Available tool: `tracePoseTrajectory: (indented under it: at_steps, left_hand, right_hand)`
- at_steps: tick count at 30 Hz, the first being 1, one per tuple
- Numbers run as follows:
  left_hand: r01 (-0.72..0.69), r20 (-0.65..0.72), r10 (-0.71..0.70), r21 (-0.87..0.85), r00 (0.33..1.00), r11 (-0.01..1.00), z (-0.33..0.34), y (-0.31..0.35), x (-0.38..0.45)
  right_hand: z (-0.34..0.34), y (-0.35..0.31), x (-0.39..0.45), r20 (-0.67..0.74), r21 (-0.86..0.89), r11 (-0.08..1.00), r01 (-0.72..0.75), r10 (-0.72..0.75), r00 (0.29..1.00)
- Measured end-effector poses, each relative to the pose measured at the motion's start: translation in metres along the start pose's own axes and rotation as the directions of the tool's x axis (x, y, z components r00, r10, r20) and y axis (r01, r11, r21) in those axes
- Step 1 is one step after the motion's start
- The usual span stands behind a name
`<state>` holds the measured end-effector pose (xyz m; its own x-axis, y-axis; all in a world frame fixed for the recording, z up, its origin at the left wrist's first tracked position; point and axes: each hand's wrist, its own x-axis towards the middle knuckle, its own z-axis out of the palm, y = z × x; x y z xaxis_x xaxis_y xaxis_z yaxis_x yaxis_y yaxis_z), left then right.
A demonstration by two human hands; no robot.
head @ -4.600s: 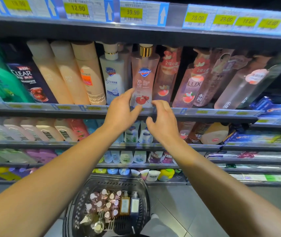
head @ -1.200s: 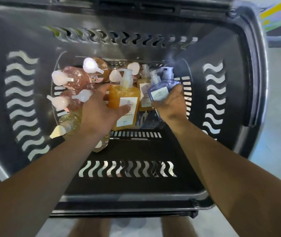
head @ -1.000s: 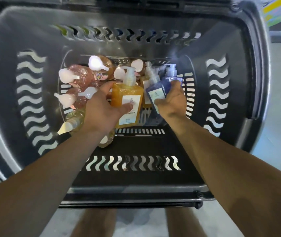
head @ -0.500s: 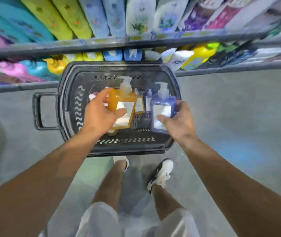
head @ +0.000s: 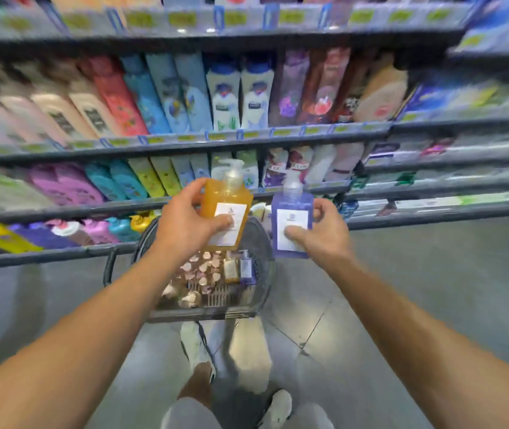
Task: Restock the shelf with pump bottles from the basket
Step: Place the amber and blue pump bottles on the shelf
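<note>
2 bottles up at once: my left hand is wrapped around the orange bottle, my right hand around the purple bottle, both above the basket on the floor. I'd keep the pumps upright, pick a gap on the shelf and seat 1 at a time, label out. Blurry view, so slow down.

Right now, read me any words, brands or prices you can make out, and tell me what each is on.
None can be read.
White label on the orange pump bottle in the left hand: too blurred.
White label on the purple pump bottle in the right hand: too blurred.
Yellow price tags on the shelf edges: smeared.
Shelved bottles: print illegible.
</note>
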<state>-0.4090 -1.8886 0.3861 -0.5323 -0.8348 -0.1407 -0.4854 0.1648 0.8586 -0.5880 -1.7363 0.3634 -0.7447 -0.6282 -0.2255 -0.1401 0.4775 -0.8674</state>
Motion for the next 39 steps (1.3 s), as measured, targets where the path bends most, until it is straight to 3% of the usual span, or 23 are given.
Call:
tracePoseTrajectory:
  at_steps: [15, 27, 39]
  left_hand:
    - [-0.349, -0.17, 0.332, -0.086, 0.928, 0.933, -0.059, 0.235, -0.045]
    - [-0.553, -0.228, 0.516, -0.149, 0.826, 0.82, -0.081, 0.347, 0.041]
    - [-0.626, -0.225, 0.588, -0.183, 0.777, 0.758, -0.068, 0.436, 0.139]
  right_hand:
    - [-0.184, -0.163, -0.043, -0.168, 0.005, 0.94, 0.342, -0.336, 0.927]
    - [-0.249, -0.26, 0.036, -0.3, -0.093, 0.828, 0.554, -0.553, 0.777]
    - [-0.319, -0.341, 0.134, -0.395, -0.147, 0.733, 0.664, -0.659, 0.64]
